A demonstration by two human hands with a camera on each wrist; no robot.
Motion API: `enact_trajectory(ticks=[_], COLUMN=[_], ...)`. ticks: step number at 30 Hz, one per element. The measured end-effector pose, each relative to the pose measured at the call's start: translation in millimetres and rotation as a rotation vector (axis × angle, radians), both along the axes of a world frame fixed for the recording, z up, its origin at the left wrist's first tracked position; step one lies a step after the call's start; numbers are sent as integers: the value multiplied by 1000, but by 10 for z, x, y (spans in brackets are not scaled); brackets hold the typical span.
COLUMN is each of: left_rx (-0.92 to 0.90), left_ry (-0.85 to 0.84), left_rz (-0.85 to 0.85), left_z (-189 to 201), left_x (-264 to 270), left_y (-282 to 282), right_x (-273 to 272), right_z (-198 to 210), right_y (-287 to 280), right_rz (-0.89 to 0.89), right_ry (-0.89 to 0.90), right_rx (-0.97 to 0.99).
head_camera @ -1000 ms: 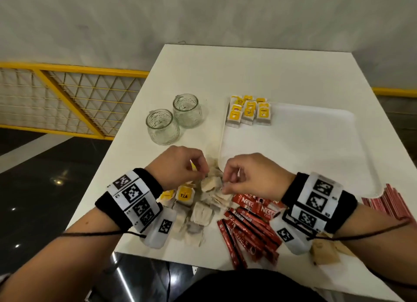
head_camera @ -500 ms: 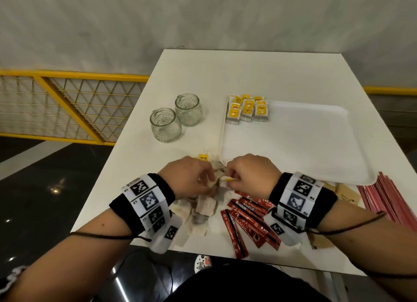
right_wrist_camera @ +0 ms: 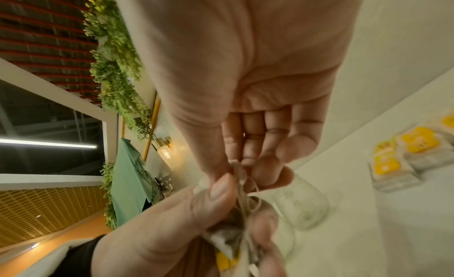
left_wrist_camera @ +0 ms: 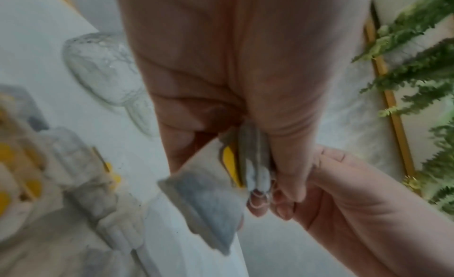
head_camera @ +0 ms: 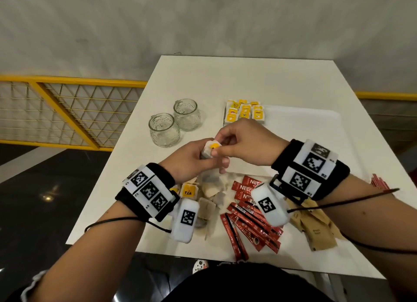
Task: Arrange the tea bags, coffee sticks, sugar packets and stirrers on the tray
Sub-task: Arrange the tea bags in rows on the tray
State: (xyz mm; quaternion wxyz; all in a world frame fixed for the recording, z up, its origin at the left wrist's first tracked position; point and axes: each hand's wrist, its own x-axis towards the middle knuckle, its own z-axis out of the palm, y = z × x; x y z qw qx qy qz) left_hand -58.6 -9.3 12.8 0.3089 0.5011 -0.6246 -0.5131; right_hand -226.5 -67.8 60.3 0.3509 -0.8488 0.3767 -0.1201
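Both hands are raised above the white table, meeting over its middle. The left hand grips a small bunch of tea bags with a yellow tag showing — one bag dangles loose below the fingers in the left wrist view. The right hand pinches the strings at the top of that bunch between thumb and fingertips. Below them lie more loose tea bags, red coffee sticks and brown sugar packets. On the tray, a neat block of yellow-tagged tea bags fills the far left corner — two glass jars stand just beside it.
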Motion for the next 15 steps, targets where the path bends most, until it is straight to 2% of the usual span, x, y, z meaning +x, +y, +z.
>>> enact_trajectory(ticks=[4,7,11,15], left_rx=[-11,1,34,53], left_ry=[-50,-67,-4,10], left_rz=[98,256,344,383], left_z=[-88,-152,-163,-118], left_x=[128,266,346,320], left_y=[19,18,6,-11], right_x=[22,0,50,142], right_z=[-255,-491,-689,-716], right_y=[3,58,164,178], right_rz=[-120,-24,179,219], right_ry=[-95,97,422,504], right_rx=[51,37,-52,-158])
